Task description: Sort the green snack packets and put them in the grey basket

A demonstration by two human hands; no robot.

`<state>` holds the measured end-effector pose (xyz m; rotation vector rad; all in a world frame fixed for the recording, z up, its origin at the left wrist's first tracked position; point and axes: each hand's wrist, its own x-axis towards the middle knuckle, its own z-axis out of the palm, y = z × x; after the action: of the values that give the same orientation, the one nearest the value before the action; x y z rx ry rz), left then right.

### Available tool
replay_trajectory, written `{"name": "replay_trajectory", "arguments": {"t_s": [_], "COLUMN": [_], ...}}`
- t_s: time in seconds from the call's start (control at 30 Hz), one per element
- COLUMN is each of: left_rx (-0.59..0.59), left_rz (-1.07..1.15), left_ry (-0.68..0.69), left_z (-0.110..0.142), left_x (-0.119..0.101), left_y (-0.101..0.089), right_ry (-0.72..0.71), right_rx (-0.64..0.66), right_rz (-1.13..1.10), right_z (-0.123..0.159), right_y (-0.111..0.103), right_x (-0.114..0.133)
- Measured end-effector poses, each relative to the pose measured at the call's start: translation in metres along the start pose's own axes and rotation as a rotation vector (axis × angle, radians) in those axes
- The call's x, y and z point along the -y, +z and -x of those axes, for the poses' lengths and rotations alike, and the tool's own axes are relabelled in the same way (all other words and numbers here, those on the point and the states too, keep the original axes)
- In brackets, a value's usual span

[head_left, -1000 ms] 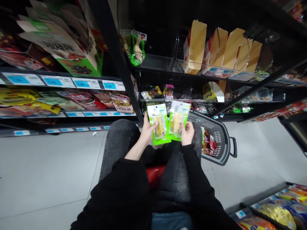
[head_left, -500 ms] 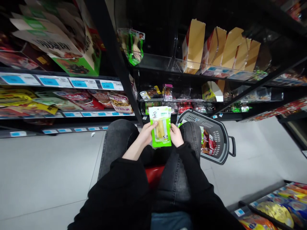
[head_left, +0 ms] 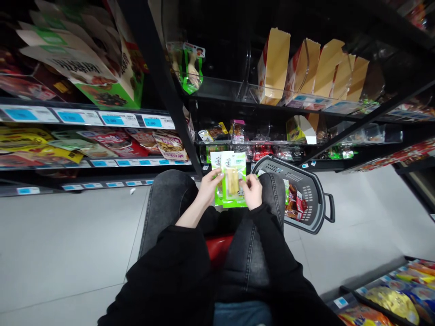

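Two green-and-white snack packets overlap above my knees. The front snack packet [head_left: 233, 181] has a clear window with yellowish, stick-like food inside. Behind it and to its left, the rear snack packet [head_left: 217, 190] shows only partly. My left hand [head_left: 209, 183] pinches the packets at the left, thumb on the front side. With thumb and fingers, my right hand [head_left: 252, 190] grips the front packet's right edge. To the right of my knee a grey shopping basket [head_left: 314, 194] stands on the floor, with red snack packs [head_left: 297, 203] in it.
Ahead are black shelves [head_left: 220, 95] with open cardboard boxes [head_left: 275, 68] and a hanging green drumstick-shaped pack [head_left: 192, 72]. Bagged snacks [head_left: 115, 140] line the left shelf above price tags. Another display [head_left: 390, 303] stands at the lower right. Pale tiled floor [head_left: 68, 244] lies around me.
The packets, side by side a second ago, were brought together into a stack, my right hand moving left. Since then the front one has slid a little right, baring part of the rear one.
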<state>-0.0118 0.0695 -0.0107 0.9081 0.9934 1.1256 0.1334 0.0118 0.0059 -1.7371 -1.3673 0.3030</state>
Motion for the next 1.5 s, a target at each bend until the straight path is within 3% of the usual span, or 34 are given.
{"name": "replay_trajectory", "arguments": {"t_s": [0.1, 0.17, 0.3, 0.4, 0.47, 0.6, 0.67, 0.73, 0.83, 1.03, 1.3, 1.43, 1.5], "left_rx": [0.002, 0.052, 0.149, 0.133, 0.084, 0.033, 0.027, 0.024, 0.042, 0.046, 0.215, 0.147, 0.077], "left_rz": [-0.135, -0.158, -0.021, 0.05, 0.089, 0.152, 0.154, 0.154, 0.133, -0.157, 0.246, 0.232, 0.2], "left_ry": [0.105, 0.117, 0.019, -0.06, -0.076, -0.122, -0.14, -0.147, -0.154, -0.032, -0.266, -0.23, -0.191], "left_z": [-0.004, -0.004, 0.003, 0.007, 0.006, 0.005, 0.005, 0.006, 0.005, -0.001, 0.013, 0.019, 0.017], "left_x": [0.004, 0.007, 0.015, 0.016, 0.014, 0.006, 0.003, 0.001, 0.002, 0.014, 0.011, 0.002, 0.001], "left_y": [-0.004, -0.003, 0.008, 0.012, 0.011, 0.006, 0.005, 0.005, 0.005, 0.004, 0.016, 0.018, 0.018], "right_ry": [0.003, -0.09, -0.323, -0.42, -0.373, -0.019, 0.105, 0.135, 0.075, -0.174, -0.376, -0.462, -0.44], "right_rx": [-0.178, -0.172, 0.081, 0.254, 0.217, -0.063, 0.008, 0.118, 0.116, -0.01, 0.211, 0.276, 0.244], "right_rz": [0.117, 0.277, 0.492, 0.374, 0.225, 0.075, 0.021, -0.013, 0.029, 0.287, 0.349, 0.295, 0.206], "right_z": [0.0, 0.004, 0.013, 0.014, 0.011, 0.002, 0.0, 0.001, 0.007, 0.017, 0.03, 0.028, 0.024], "right_y": [-0.007, -0.006, 0.006, 0.011, 0.01, 0.002, 0.001, 0.003, 0.006, 0.004, 0.012, 0.014, 0.012], "right_x": [0.002, 0.008, 0.022, 0.026, 0.023, 0.009, 0.004, 0.002, 0.005, 0.014, 0.031, 0.03, 0.027]}}
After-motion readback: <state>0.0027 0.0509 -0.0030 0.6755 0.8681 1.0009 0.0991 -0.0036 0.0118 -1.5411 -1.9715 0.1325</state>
